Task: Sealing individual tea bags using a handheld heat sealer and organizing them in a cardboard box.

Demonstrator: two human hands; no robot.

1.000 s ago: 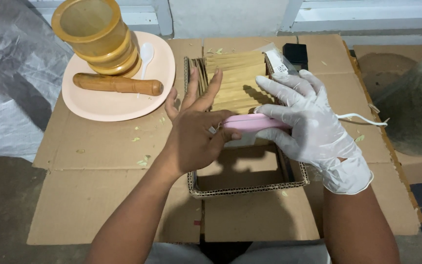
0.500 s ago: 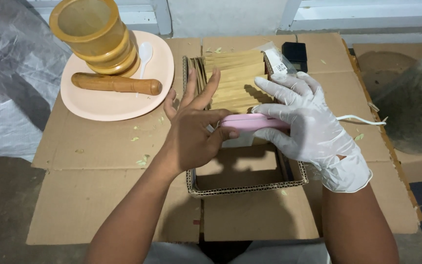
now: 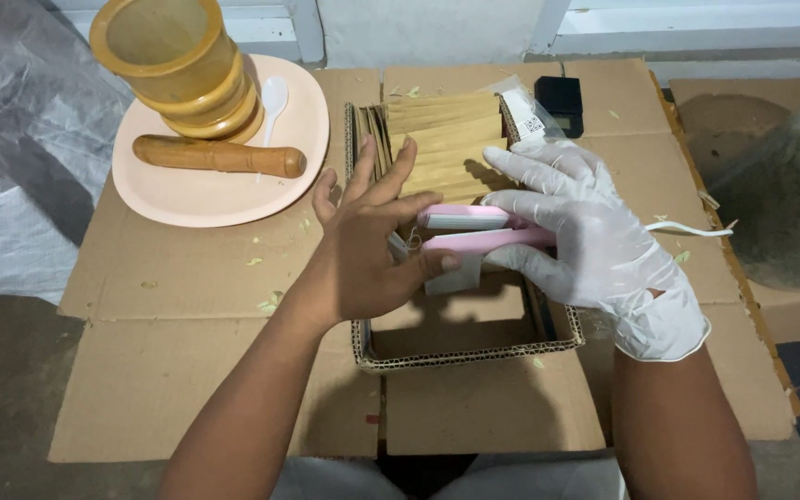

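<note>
My right hand (image 3: 594, 245), in a white glove, grips a pink and white hand-held sealer (image 3: 474, 230) whose jaws stand slightly apart. My bare left hand (image 3: 368, 250) pinches a small pale packet (image 3: 454, 278) at the sealer's tip, thumb under it. Both hands hover over a shallow cardboard box (image 3: 460, 354). A row of tan paper packets (image 3: 442, 148) fills the far half of the box. A white cord (image 3: 692, 229) trails from the sealer to the right.
A peach plate (image 3: 196, 190) at the far left carries stacked amber tubs (image 3: 178, 65), a wooden pestle (image 3: 219, 156) and a white spoon (image 3: 272, 97). A small black device (image 3: 559, 94) lies behind the box. Flattened cardboard (image 3: 187, 389) covers the floor; plastic sheeting (image 3: 11, 167) lies left.
The sealer's jaws, pressed together before, have come slightly apart. My left thumb now sits under the packet at the tip. Both hands stay over the box.
</note>
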